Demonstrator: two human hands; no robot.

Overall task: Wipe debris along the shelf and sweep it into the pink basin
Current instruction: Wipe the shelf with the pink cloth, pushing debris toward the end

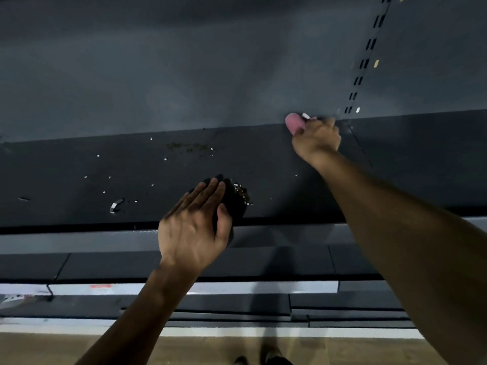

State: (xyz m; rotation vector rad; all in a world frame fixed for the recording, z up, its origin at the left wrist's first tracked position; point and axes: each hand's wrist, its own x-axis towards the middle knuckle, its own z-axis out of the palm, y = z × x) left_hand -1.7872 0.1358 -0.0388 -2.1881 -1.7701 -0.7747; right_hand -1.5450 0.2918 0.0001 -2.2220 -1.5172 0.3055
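Right hand [316,137] is clamped on a pink cloth [294,123] at the back edge of the shelf [263,164]; left hand [193,222] lies with straight fingers on a dark object [234,198] at the front edge, debris [243,193] piled against it, while the pink basin is not seen. For a clean pass, the cloth is best kept flat and dragged from the back edge toward the front in overlapping strokes, so the scattered white bits [116,205] are gathered, not flicked off. No brand or writing can be read; a red-and-white label [100,287] on a lower shelf is too blurred.
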